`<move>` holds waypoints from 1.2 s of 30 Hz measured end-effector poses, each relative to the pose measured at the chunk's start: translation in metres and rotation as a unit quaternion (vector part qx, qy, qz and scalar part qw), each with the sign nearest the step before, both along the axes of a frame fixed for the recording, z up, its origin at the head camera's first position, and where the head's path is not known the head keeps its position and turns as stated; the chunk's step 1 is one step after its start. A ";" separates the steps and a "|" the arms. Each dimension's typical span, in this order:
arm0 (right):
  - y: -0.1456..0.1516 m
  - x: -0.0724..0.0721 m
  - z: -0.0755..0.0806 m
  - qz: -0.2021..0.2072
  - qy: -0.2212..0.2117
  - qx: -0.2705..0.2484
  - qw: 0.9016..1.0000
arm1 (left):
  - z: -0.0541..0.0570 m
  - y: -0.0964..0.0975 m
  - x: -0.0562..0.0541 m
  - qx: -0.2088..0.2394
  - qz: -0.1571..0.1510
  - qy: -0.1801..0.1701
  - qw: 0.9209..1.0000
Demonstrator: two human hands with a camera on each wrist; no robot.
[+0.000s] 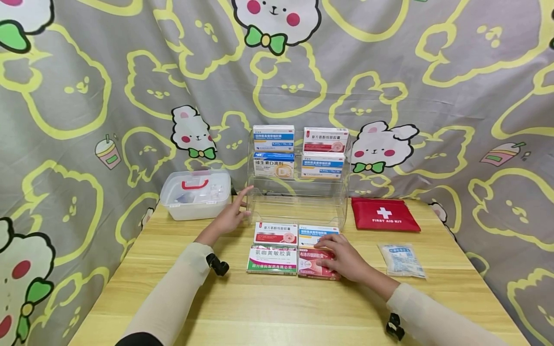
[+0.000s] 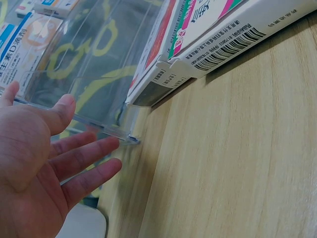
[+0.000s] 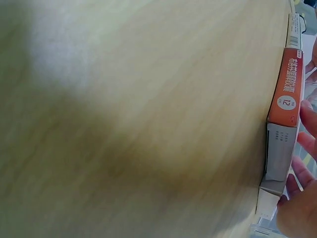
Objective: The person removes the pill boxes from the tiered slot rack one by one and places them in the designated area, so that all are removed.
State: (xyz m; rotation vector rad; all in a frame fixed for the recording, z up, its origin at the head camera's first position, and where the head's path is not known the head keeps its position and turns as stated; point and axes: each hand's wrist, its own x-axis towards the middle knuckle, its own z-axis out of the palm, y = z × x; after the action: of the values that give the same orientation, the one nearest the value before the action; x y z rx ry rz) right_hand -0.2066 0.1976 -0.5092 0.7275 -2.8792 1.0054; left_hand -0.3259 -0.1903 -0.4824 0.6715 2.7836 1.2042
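A clear tiered display rack (image 1: 298, 199) stands at the back of the table, medicine boxes on its upper tiers. At its left side is my left hand (image 1: 231, 216), fingers extended and thumb apart; the left wrist view shows the palm with nothing in it. In front of the rack lie a red-and-white box (image 1: 275, 234), a blue-and-white box (image 1: 309, 236), a green-and-white box (image 1: 271, 260) and a pinkish-red box (image 1: 312, 264). Over the right-hand pair my right hand (image 1: 346, 259) is spread, thumb over the red box and fingers over the blue-and-white one.
A white lidded case (image 1: 199, 211) with a red handle is at the back left. On the right lie a red first aid pouch (image 1: 385, 215) and a small white-and-blue packet (image 1: 401, 261). A patterned grey curtain (image 1: 298, 86) hangs behind the wooden table (image 1: 259, 307).
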 end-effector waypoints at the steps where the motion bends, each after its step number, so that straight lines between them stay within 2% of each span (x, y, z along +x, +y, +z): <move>1: 0.000 0.000 0.000 0.000 0.000 -0.001 1.000 | 0.000 0.000 0.000 -0.001 0.000 0.001 1.000; 16: -0.002 -0.001 0.009 -0.007 -0.013 -0.012 1.000 | 0.002 0.000 0.000 -0.005 -0.003 0.010 1.000; 23: -0.004 -0.007 0.018 -0.010 -0.013 -0.028 0.999 | 0.001 -0.001 0.000 -0.002 -0.002 0.012 1.000; 29: -0.009 -0.019 0.033 -0.008 0.011 -0.024 1.000 | 0.001 -0.001 0.000 -0.004 0.000 0.012 1.000; 36: -0.018 -0.034 0.057 -0.011 0.022 -0.026 0.999 | 0.002 0.000 0.002 0.001 -0.001 0.000 1.000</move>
State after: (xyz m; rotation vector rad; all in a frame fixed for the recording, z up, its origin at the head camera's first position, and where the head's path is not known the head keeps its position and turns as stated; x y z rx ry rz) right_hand -0.2410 0.1791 -0.4520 0.7039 -2.8064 1.0424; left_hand -0.3244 -0.1905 -0.4806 0.6752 2.7812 1.2055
